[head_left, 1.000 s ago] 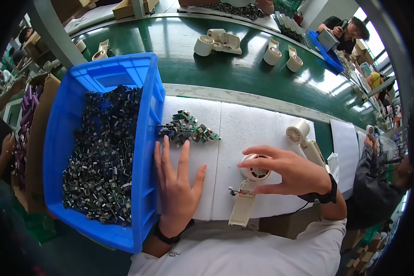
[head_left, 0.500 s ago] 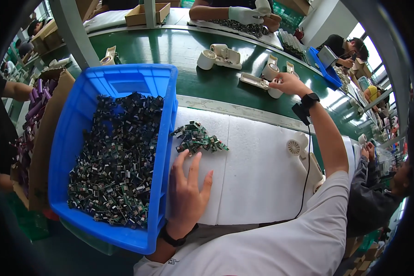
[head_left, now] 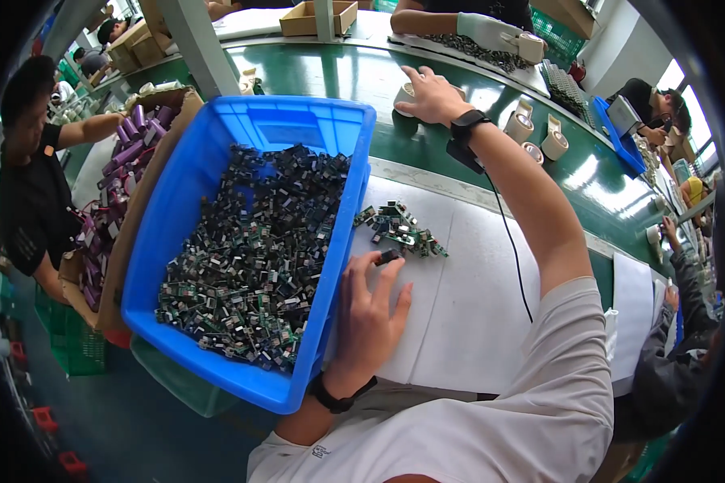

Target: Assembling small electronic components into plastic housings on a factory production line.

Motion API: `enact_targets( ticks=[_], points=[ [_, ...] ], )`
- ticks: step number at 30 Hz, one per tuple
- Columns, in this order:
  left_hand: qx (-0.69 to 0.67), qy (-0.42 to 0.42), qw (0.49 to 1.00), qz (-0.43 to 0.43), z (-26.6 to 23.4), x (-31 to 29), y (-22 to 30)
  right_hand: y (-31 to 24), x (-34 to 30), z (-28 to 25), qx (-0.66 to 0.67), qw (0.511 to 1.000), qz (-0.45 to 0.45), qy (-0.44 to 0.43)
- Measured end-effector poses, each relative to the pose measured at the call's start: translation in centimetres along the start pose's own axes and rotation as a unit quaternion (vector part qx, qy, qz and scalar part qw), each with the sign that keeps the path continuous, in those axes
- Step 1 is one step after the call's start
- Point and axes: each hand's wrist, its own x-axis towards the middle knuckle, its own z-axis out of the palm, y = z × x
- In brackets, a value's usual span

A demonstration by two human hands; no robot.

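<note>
My left hand (head_left: 370, 310) rests on the white mat beside the blue bin. A small dark-topped circuit board (head_left: 388, 256) sits between its index and middle fingertips, and the thumb stands apart. Just beyond those fingertips lies a small pile of green circuit boards (head_left: 403, 229). Over the green conveyor, my right hand (head_left: 435, 98) reaches out with fingers spread around a white round fan housing (head_left: 406, 97), partly hidden by the hand. Many more circuit boards (head_left: 242, 258) fill the blue bin (head_left: 350, 193) on my left.
A cardboard box (head_left: 165, 153) of purple cylindrical cells (head_left: 129, 161) stands left of the bin, near a person in black. More white housings (head_left: 520, 125) lie on the conveyor (head_left: 338, 72). A gloved co-worker's hand (head_left: 491, 30) works across it. A black cable (head_left: 507, 233) hangs from my right wrist.
My right hand has left one housing on the conveyor and moved left to another. The view has turned. A dark-topped circuit board now shows between my left fingertips.
</note>
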Motion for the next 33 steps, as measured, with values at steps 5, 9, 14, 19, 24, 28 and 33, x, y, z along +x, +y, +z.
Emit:
enact_targets(
  ticks=[5,9,14,19,24,28,33],
  points=[
    [-0.047,0.033,0.998,0.013,0.3,-0.4,-0.8,0.1,2.5,-0.4,0.037,0.960,0.051,-0.274],
    [-0.059,0.049,0.997,-0.008,0.2,-0.4,-0.5,1.0,2.5,-9.2,0.456,0.835,0.159,-0.265],
    [-0.076,0.026,0.996,-0.038,-0.2,0.3,-0.5,7.0,-2.3,-16.7,0.722,0.647,0.162,-0.185],
    [-0.026,-0.004,0.999,-0.042,-0.9,-0.4,0.0,4.0,-14.6,-25.4,0.886,0.340,0.253,-0.187],
    [-0.058,0.014,0.998,-0.007,-1.0,0.2,-0.1,-2.7,-23.6,-29.4,0.772,0.293,0.554,-0.103],
    [-0.127,0.015,0.992,0.016,-0.4,-0.4,-0.2,-4.7,-28.1,-29.6,0.720,0.353,0.580,-0.146],
    [-0.261,-0.119,0.957,0.036,-0.6,-2.0,1.7,-5.2,-29.1,-29.3,0.629,0.547,0.541,-0.112]
  ],
)
